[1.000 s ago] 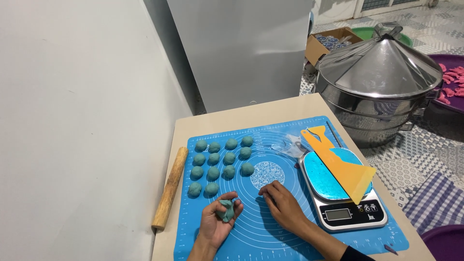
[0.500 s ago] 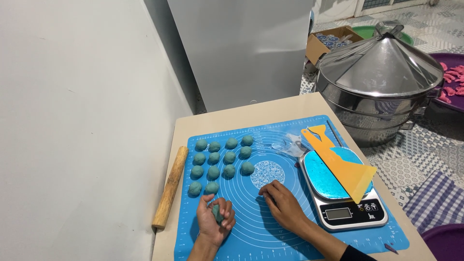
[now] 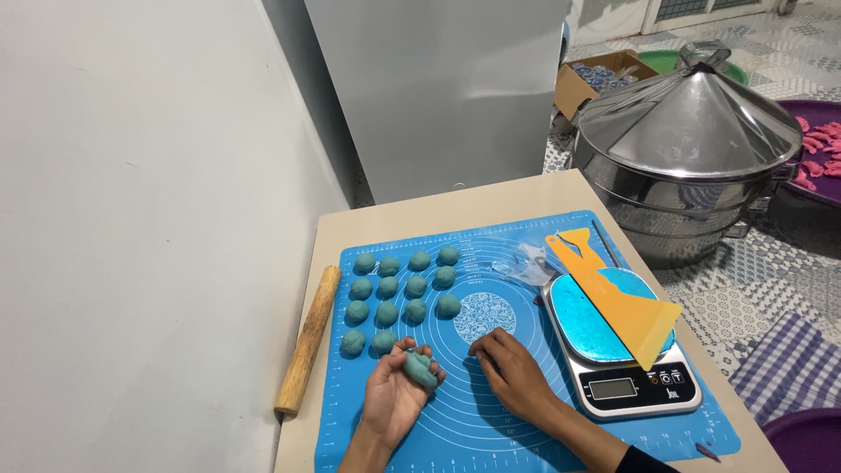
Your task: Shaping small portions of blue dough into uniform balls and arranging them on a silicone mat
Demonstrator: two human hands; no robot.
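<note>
You are cradling one blue-green dough lump in your left hand, palm turned up and fingers half curled under it, at the near left of the blue silicone mat. The lump is lying across the fingers rather than being pinched, so its shape is not being crushed. Your right hand is resting palm down on the mat just to the right, fingers flat and loosely spread, holding nothing; it appears to be steadying the mat.

Just beyond the left hand, the finished dough balls are sitting in neat rows on the mat's left half, each one apart from its neighbours, which is keeping them from sticking together. The near row has an open place right beside your lump.

To the left, off the mat, a wooden rolling pin is lying along the bench edge, parallel to the mat and out of the working area.

To the right, a digital kitchen scale is standing on the mat's right side, within reach of the right hand. A slab of blue dough is lying on its platform, and a yellow plastic scraper is resting across it.

Beside the scale's far edge, some crumpled clear plastic wrap is lying on the mat.

Farther right, beyond the bench, a large steel steamer with a conical lid is standing on the floor.
</note>
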